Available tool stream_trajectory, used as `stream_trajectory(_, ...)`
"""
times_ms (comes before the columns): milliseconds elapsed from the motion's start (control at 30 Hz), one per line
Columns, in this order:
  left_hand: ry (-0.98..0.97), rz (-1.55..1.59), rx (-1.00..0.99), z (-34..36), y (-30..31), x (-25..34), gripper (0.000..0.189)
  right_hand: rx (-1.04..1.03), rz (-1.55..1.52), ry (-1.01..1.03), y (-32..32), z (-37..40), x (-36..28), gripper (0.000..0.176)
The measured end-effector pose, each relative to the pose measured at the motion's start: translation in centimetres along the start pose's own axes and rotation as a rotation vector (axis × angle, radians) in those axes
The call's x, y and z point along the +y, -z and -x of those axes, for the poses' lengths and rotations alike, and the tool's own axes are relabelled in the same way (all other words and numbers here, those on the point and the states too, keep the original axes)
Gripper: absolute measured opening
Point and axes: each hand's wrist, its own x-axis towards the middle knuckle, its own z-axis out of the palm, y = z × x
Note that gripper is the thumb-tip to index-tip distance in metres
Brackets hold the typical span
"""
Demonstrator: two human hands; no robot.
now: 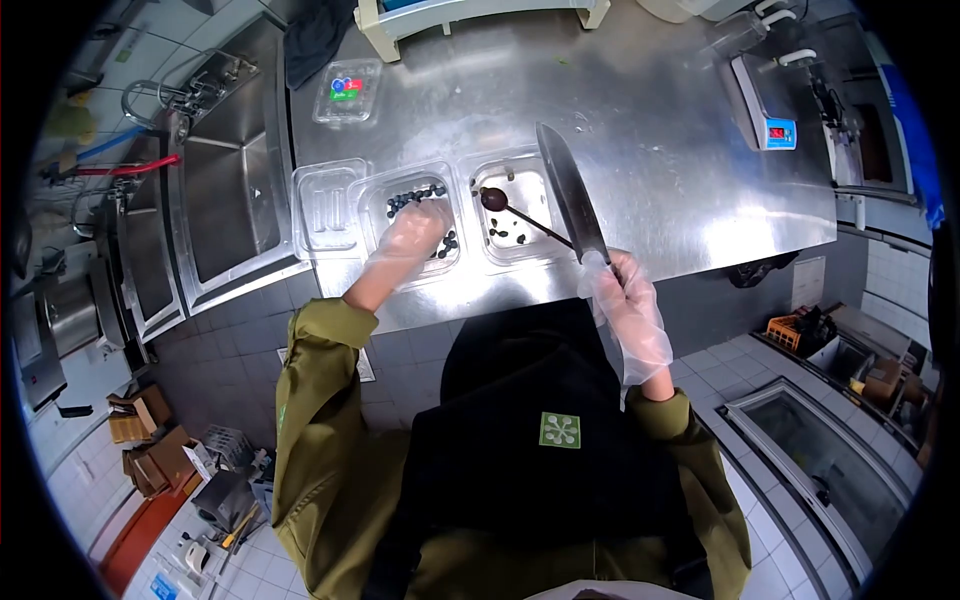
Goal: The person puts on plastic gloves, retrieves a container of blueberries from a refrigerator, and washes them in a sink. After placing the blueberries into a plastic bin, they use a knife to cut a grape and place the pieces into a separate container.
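Note:
My gloved left hand [415, 232] reaches into a clear plastic tub [372, 215] among dark blueberries [418, 196]. Its fingers are bunched together, and whatever is at their tips is hidden. My gloved right hand [625, 290] is closed around the handle of a large knife [568, 185], whose blade points away from me. The same hand also holds a spoon [530, 220] with a long dark handle. The spoon's dark round bowl hangs over a second clear tub [512, 260], where several small dark pieces [505, 236] lie scattered.
A clear plastic lid [328, 210] lies left of the tubs, with a labelled clamshell box [346, 92] behind it. At the back right is a scale [765, 105] with a lit display. A cream-coloured stand [480, 18] is at the back. Metal sinks [235, 190] adjoin the steel table [690, 200].

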Motion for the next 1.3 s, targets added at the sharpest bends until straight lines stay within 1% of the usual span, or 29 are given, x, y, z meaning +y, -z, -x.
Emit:
stream_trajectory(100, -0.074, -0.053, -0.012, 0.0, 0.5, -0.4, 0.008, -0.041, -0.006, -0.019, -0.2, -0.3, 0.3, 0.04)
stream_trajectory(133, -0.038, 0.085, 0.027, 0.2, 0.1, -0.5, 0.007, -0.057, -0.008, -0.033, -0.2, -0.4, 0.5, 0.04)
stream_trajectory(200, 0.035, 0.357, 0.114, 0.1, -0.5, -0.9, 0.005, -0.1, -0.001, 0.081, -0.1, -0.9, 2.3, 0.038)
stream_trajectory(233, 0.17, 0.45, 0.129, -0.1, -0.2, -1.0, 0.005, -0.114, -0.001, 0.141, 0.0, -1.1, 2.7, 0.036)
stream_trajectory(300, 0.427, 0.644, 0.145, 0.6, 2.6, -0.7, 0.005, -0.101, 0.176, 0.184, -0.4, -1.2, 2.7, 0.032)
stream_trajectory(367, 0.678, 1.214, 0.231, 1.3, 4.1, -0.2, 0.006, -0.103, 0.322, 0.225, -1.2, -1.3, 2.5, 0.026)
stream_trajectory(400, 0.806, 1.499, 0.27, 1.9, 5.1, 0.0, 0.008, -0.126, 0.313, 0.226, -1.7, -1.3, 2.0, 0.026)
stream_trajectory(433, 0.924, 2.005, 0.362, 2.0, 7.7, 0.8, 0.01, -0.152, 0.305, 0.228, -2.3, -1.2, 1.4, 0.025)
stream_trajectory(467, 0.883, 2.18, 0.458, 2.0, 8.8, 1.5, 0.013, -0.178, 0.298, 0.23, -2.9, -1.2, 1.1, 0.025)
stream_trajectory(533, 0.779, 2.525, 0.665, 1.8, 10.2, 2.7, 0.018, -0.14, 0.288, 0.286, -3.8, -0.7, 1.5, 0.023)
stream_trajectory(633, 0.79, 2.541, 0.865, 0.5, 11.4, 4.2, 0.027, -0.137, 0.288, 0.384, -3.9, -0.5, 1.5, 0.02)
stream_trajectory(733, 0.819, 2.623, 0.918, -0.8, 12.7, 4.2, 0.03, -0.062, 0.344, 0.549, -3.6, -0.2, 0.7, 0.02)
stream_trajectory(833, 0.733, 2.691, 0.912, -0.9, 14.2, 4.5, 0.032, 0.053, 0.348, 0.64, -3.8, -0.2, 0.4, 0.017)
stream_trajectory(933, 0.56, 2.718, 0.823, -1.6, 15.3, 4.6, 0.035, 0.027, 0.466, 0.68, -3.2, 0.0, 1.0, 0.026)
stream_trajectory(1033, 0.61, 2.711, 0.846, -2.1, 15.9, 5.0, 0.036, 0.099, 0.568, 0.703, -3.3, 0.6, 0.3, 0.028)
stream_trajectory(1133, 0.595, 2.709, 0.859, -2.2, 15.9, 5.4, 0.037, 0.086, 0.556, 0.665, -3.2, 0.7, 0.7, 0.029)
stream_trajectory(1233, 0.453, 2.712, 0.8, -2.5, 14.4, 5.4, 0.04, 0.1, 0.552, 0.697, -3.1, 0.7, 0.5, 0.03)
stream_trajectory(1300, 0.554, 2.7, 0.818, -2.7, 15.0, 5.8, 0.043, 0.087, 0.552, 0.701, -2.8, 0.6, 1.0, 0.03)
